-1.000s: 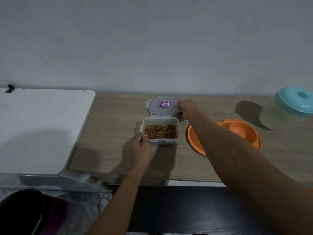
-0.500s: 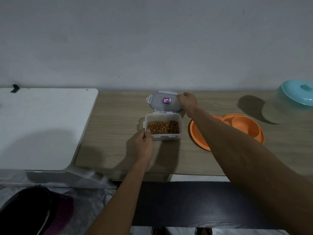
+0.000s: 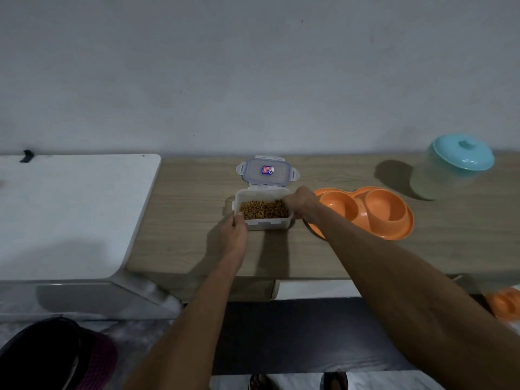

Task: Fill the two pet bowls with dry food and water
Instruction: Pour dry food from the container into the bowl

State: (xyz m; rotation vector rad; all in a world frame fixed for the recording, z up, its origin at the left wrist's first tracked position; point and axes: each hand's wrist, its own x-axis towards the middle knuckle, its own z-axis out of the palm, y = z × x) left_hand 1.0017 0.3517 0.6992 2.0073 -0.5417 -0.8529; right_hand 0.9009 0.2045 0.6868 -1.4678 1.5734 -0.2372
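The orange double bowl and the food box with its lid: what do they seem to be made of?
Orange double bowl: probably moulded plastic, smooth with a soft sheen; it has one even colour and rounded edges.
Food box: likely translucent plastic, with milky walls.
Lid: clear plastic, with a bluish seal line and snap flaps.

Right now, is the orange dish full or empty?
Empty, as far as shown: both hollows of the orange dish look bare, no food.

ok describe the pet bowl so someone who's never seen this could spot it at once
On the wooden counter along the wall, look right of the clear box of kibble. The pet bowl lies there: low, orange, with two empty round wells side by side, unlike the tall cloudy tub with a teal lid behind it.
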